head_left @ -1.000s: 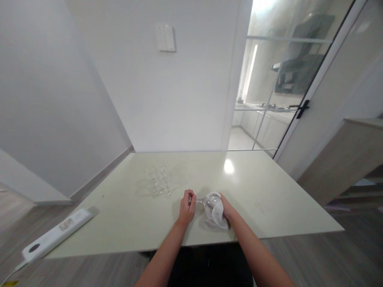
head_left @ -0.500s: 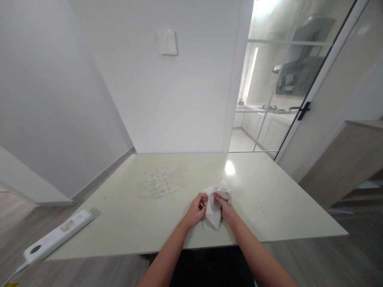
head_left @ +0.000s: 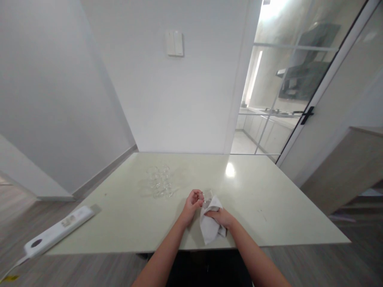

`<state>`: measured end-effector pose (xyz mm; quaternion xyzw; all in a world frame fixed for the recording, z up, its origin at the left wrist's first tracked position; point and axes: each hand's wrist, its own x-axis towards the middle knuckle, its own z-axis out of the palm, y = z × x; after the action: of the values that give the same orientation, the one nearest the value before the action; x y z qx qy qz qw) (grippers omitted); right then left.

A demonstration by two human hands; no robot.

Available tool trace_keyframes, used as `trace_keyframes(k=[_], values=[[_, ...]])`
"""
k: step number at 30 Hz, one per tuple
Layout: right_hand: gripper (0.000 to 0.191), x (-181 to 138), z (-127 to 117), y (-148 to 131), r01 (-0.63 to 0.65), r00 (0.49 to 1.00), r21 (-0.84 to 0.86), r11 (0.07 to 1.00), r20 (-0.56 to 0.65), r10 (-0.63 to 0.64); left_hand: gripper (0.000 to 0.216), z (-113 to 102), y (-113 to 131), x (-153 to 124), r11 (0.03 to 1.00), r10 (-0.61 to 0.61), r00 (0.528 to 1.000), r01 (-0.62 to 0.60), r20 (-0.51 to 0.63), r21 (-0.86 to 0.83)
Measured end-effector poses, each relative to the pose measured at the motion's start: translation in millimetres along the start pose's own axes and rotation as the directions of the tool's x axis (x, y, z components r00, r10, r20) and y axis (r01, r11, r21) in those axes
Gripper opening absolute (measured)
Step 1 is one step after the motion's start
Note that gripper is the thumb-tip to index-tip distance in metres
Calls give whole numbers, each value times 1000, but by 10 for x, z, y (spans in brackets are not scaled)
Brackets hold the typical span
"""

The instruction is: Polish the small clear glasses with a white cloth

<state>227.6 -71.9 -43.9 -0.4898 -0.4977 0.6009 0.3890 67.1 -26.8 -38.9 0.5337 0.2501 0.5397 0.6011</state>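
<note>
Near the front middle of the table, my left hand (head_left: 192,204) is closed on a small clear glass (head_left: 207,194), gripping its left side. My right hand (head_left: 220,217) is wrapped round a white cloth (head_left: 210,227). The cloth's upper part lies against the lower right of the glass, and its loose end hangs down toward the table's front edge. Farther back and to the left stands a group of several clear glasses (head_left: 160,181), hard to tell apart against the pale top.
The pale table (head_left: 284,207) reaches to the white wall behind it. A white power strip (head_left: 60,231) with a cable lies at the left edge. A glazed door (head_left: 269,87) with a black handle (head_left: 307,115) stands at the back right, beside a wooden cabinet (head_left: 344,163).
My right hand and the cloth have moved down and slightly left, uncovering the glass beside my left hand. My left hand has moved slightly left and up. The view has shifted a little.
</note>
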Motion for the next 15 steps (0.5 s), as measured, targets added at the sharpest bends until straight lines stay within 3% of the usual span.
trace_keyframes(k=[7, 11, 15], values=[[41, 19, -27, -38, 115, 989, -68, 991, 103, -108, 49, 30, 55, -12, 992, -86, 996, 89, 35, -89], [41, 5, -54, -33, 46, 998, -29, 999, 47, -45, 53, 52, 96, -32, 948, -203, 971, 228, 128, -220], [40, -18, -41, -76, 46, 998, -30, 998, 37, -45, 53, 48, 57, -31, 965, -160, 983, 175, 90, -197]])
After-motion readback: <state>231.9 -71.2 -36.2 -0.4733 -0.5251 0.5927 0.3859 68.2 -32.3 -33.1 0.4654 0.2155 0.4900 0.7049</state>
